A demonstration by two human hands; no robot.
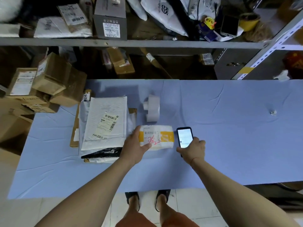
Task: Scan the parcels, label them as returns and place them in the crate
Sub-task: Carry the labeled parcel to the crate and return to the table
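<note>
A small white parcel (161, 136) with a yellow tape band, a barcode label and red handwriting lies on the blue tablecloth (229, 145). My left hand (136, 147) grips its left end, thumb on top. My right hand (193, 150) holds a black phone (185, 137) with a lit screen just right of the parcel, screen facing up. To the left lies a stack of flat parcels (105, 125), a white bubble mailer with a barcode label on top. A roll of white labels (151, 108) stands behind the small parcel.
Cardboard boxes (49, 82) pile up at the table's left end. Metal shelves (131, 43) behind the table hold more parcels, a tape roll (248, 22) and a second phone (229, 26). A crumpled paper scrap (273, 112) lies far right. My feet show below the table edge.
</note>
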